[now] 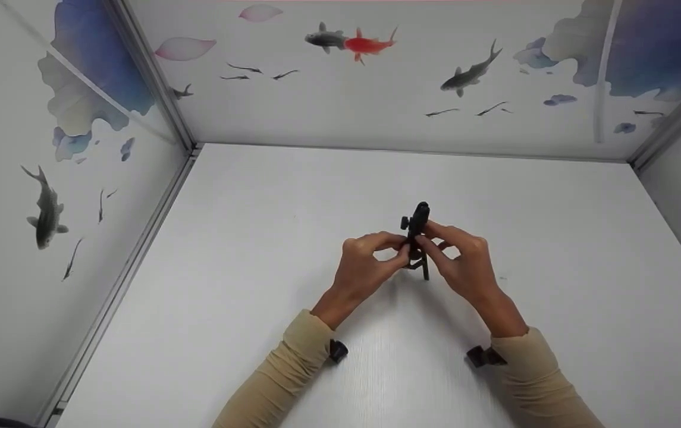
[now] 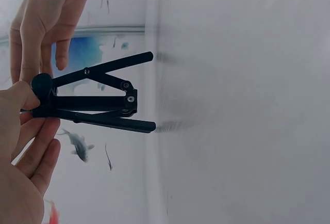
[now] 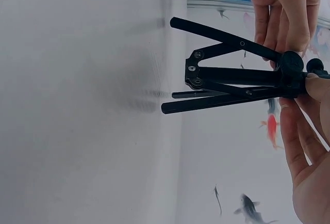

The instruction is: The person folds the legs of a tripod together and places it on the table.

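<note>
A small black tripod [image 1: 419, 219] is held upright between both hands over the white table. Its legs [image 2: 103, 123] are partly spread, joined by hinged braces to a centre tube, and their tips hang close over the tabletop. My left hand [image 1: 364, 261] pinches the tripod body from the left, its thumb beside a round knob [image 2: 42, 84]. From the other side my right hand [image 1: 465, 261] grips the body, thumb and fingers around the part just above the legs. A second small knob [image 3: 314, 65] sticks out near the right thumb.
The white tabletop [image 1: 245, 285] is bounded by a back panel [image 1: 376, 113] and a left panel [image 1: 7, 285], both printed with fish and lotus leaves. Black wrist cameras are strapped at the left cuff [image 1: 338, 351] and the right cuff [image 1: 478, 356].
</note>
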`<move>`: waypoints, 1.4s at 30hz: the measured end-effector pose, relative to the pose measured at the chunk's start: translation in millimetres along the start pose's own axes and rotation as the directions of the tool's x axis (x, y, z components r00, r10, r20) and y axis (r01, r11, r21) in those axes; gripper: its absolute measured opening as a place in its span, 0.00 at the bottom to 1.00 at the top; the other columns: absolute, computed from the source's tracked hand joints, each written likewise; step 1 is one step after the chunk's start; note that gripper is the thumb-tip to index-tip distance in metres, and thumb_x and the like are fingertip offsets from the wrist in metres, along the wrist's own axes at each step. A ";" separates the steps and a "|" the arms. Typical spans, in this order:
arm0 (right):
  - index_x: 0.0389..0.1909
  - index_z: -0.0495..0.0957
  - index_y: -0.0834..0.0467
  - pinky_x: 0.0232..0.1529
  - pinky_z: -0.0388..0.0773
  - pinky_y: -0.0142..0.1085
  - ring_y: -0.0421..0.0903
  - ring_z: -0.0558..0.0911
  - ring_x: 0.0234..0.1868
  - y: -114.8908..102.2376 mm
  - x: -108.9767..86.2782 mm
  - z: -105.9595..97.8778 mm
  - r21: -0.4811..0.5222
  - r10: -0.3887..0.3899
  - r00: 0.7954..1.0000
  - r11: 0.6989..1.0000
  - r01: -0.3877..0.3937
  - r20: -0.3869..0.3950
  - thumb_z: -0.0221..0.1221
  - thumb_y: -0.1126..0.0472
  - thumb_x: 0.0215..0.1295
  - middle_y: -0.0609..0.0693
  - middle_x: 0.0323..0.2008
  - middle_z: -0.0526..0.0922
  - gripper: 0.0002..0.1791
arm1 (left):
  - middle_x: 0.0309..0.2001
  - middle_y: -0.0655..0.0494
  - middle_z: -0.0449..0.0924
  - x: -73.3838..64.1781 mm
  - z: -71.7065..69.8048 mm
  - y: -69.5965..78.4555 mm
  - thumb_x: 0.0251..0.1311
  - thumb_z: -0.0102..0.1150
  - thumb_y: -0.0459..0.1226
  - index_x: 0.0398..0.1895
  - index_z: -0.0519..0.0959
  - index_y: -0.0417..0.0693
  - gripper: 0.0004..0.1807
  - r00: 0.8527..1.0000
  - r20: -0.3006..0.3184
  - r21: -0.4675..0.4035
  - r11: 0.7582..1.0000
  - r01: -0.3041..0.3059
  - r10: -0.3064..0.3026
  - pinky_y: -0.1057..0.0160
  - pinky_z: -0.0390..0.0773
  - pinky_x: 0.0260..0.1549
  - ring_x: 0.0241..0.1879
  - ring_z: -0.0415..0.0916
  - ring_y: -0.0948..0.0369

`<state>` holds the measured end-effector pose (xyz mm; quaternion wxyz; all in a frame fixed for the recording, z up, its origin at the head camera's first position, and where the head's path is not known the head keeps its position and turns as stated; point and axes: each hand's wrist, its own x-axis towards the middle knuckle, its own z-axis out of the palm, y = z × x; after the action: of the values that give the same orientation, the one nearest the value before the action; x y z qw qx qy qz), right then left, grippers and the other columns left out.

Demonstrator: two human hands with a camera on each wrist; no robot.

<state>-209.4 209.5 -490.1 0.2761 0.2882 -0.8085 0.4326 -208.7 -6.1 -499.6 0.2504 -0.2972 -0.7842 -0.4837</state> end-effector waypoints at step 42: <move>0.60 0.88 0.59 0.42 0.82 0.19 0.49 0.93 0.42 -1.5 -0.2 -0.5 0.000 0.031 1.000 1.000 -0.031 -0.002 0.71 0.72 0.67 0.53 0.46 0.95 0.21 | 0.39 0.57 0.95 -1.0 0.5 0.6 0.67 0.71 0.32 0.44 0.93 0.47 0.07 1.000 -0.028 0.008 1.000 -0.011 0.011 0.71 0.87 0.48 0.42 0.92 0.67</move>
<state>-208.1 209.3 -489.2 0.2703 0.2750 -0.8126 0.4370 -207.6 -5.7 -500.1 0.2651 -0.2936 -0.7808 -0.4835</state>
